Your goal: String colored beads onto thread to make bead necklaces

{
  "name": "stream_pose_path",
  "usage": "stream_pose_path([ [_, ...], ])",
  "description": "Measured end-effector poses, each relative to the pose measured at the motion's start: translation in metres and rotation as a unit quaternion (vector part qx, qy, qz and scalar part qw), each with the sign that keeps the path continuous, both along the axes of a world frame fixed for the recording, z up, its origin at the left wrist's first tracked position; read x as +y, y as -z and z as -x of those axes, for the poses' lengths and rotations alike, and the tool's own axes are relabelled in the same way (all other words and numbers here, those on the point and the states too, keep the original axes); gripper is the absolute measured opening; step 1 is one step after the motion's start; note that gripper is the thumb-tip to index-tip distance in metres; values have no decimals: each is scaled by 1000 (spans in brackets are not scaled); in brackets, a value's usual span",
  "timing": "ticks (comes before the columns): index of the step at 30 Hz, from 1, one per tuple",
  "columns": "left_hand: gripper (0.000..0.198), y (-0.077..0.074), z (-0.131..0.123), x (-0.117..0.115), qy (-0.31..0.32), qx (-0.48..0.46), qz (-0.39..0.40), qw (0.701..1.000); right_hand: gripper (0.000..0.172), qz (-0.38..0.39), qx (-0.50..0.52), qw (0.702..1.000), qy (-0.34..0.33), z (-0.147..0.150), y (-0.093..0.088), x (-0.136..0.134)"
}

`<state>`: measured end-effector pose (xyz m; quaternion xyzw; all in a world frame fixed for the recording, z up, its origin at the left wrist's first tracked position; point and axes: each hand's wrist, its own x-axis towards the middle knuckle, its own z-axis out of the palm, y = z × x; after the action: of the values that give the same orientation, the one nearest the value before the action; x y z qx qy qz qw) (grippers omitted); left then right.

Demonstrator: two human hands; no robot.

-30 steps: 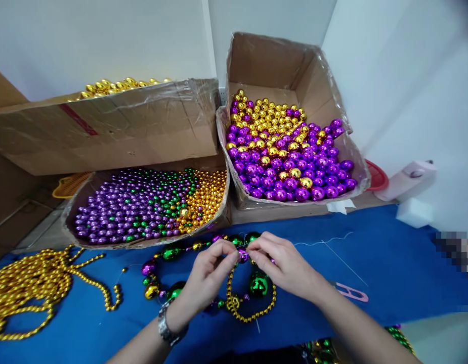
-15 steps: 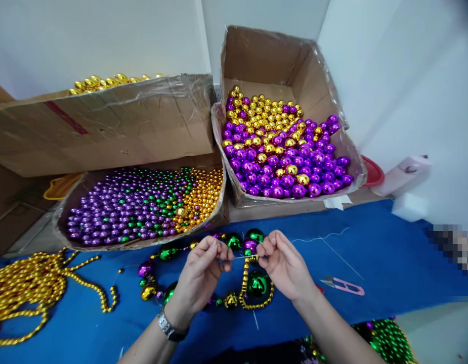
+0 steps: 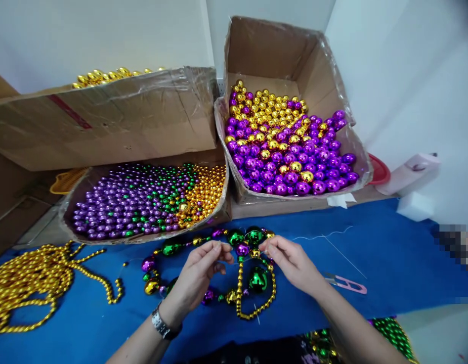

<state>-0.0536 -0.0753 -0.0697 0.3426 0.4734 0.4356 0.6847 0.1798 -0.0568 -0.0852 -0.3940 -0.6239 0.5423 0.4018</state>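
Note:
My left hand (image 3: 206, 263) pinches thumb and fingertips together on a thin clear string (image 3: 250, 260). Opposite it, my right hand (image 3: 290, 260) pinches the same string. Between and below the hands lies a bead necklace; a shiny purple bead (image 3: 242, 249) and a green bead (image 3: 254, 235) sit near the string. A loop of small gold beads (image 3: 239, 298) hangs down from there onto the blue cloth, around a big green ball (image 3: 258, 279). The necklace's left side (image 3: 149, 264) curves behind my left hand, which partly hides it.
Pink-handled thread snips (image 3: 347, 284) lie to the right, below a loose white thread (image 3: 321, 235). Gold bead strands (image 3: 32, 273) are piled at the left. Behind stand a carton (image 3: 146, 238) of small beads and another carton (image 3: 294, 50) of purple and gold balls.
My hands have spread slightly apart, and the string between them now sags. The gold bead loop has shifted and hangs lower and wider. The view has tilted a little.

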Motion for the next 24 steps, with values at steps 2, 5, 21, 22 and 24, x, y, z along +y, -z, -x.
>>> stream_pose_path([
  [2,25,-6,-1,5,21,21,-13,999,17,-84,-63,994,-8,-4,-17,7],
  [5,26,-15,-4,12,64,55,-45,995,17,-286,-206,935,-28,0,-36,18],
  [21,20,-13,-15,16,43,54,-32,997,19,-277,-195,941,-13,30,-7,25],
  [22,19,-13,-15,16,46,54,-34,997,18,-266,-189,945,-18,31,-5,23],
  [24,19,-13,-14,16,51,59,-40,996,16,-244,-179,953,-18,32,-1,21],
])
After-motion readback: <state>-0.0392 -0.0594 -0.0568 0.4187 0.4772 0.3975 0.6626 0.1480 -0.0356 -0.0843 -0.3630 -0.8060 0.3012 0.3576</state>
